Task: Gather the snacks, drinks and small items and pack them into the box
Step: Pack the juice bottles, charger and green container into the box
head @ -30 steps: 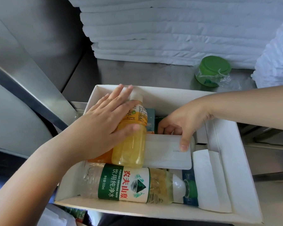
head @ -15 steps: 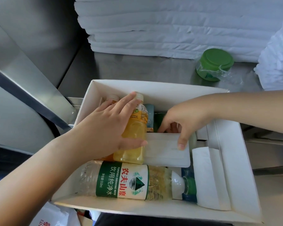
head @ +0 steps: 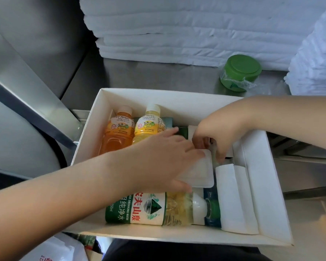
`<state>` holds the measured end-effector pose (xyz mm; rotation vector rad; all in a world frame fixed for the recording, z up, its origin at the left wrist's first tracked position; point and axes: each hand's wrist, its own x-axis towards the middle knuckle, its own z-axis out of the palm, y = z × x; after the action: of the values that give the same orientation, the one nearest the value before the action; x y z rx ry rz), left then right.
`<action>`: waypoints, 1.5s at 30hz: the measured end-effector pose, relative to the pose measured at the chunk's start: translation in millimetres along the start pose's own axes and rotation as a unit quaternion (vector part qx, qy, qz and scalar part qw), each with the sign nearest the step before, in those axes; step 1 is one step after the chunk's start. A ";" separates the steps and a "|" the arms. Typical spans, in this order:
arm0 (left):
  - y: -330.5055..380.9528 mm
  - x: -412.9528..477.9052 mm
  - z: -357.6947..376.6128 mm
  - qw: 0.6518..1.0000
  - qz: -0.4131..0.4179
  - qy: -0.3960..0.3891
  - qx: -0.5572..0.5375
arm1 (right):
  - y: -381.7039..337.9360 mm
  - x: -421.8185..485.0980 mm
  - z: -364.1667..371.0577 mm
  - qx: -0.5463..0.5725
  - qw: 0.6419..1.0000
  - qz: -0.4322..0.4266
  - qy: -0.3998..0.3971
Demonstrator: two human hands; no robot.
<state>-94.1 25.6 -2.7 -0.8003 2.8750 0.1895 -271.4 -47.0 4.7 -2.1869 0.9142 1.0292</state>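
Two juice bottles, orange [head: 117,136] and yellow [head: 149,127], are now uncovered at the far left of the box [head: 158,97]. The left hand [head: 158,162] has been taken off the yellow one and is laid on the white packet [head: 200,173] mid-box. Its fingers are held nearly straight across the packet top, thumb at the near edge. The right hand [head: 221,132] is curled at the packet's far right corner, fingertips dipped beside it; whether anything is pinched cannot be told. The water bottle [head: 149,210] is laid along the near wall.
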 end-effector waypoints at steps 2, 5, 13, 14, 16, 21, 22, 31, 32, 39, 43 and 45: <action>4.9 9.7 10.0 1.000 0.010 -0.011 -0.001 | -0.2 4.1 5.7 -0.042 0.999 0.000 0.018; 5.4 15.5 19.7 1.000 0.008 0.011 0.004 | 2.2 5.4 10.9 -0.047 0.998 -0.001 0.038; -5.8 29.4 19.4 1.000 0.008 -0.018 0.016 | 10.0 1.8 11.2 -0.021 0.998 -0.018 0.064; -6.0 29.9 18.5 0.999 0.009 -0.028 0.019 | 11.1 1.3 12.2 -0.018 0.997 -0.019 0.071; -7.1 30.1 15.2 0.998 0.007 -0.054 0.016 | 12.7 0.2 13.2 -0.007 0.997 -0.020 0.080; -9.7 29.2 12.3 0.997 0.007 -0.077 0.016 | 12.7 0.6 13.3 0.009 0.996 -0.012 0.085; -9.3 27.9 12.9 0.997 0.008 -0.073 0.027 | 12.5 -0.5 12.8 0.009 0.996 -0.008 0.086; -28.3 -10.7 -1.5 0.997 -0.001 -0.025 0.071 | -3.9 -7.4 14.5 0.026 0.987 -0.015 0.156; -27.4 -11.6 -1.9 0.997 -0.002 -0.027 0.074 | -6.1 -5.5 15.2 0.010 0.986 -0.014 0.164; -22.8 -17.8 0.7 0.997 -0.024 0.005 0.078 | -12.1 -12.0 25.0 -0.060 0.973 -0.030 0.222; -35.9 -32.2 -3.8 0.987 -0.099 0.055 0.118 | -19.1 -24.0 44.1 -0.019 0.950 -0.119 0.288; -42.4 -37.5 0.6 0.989 -0.127 0.042 0.060 | -24.4 -24.3 50.1 -0.033 0.953 -0.127 0.274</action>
<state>-40.2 8.5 0.0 -1.1634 2.7921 -0.0474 -286.2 11.8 1.1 -2.6201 0.7961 0.3311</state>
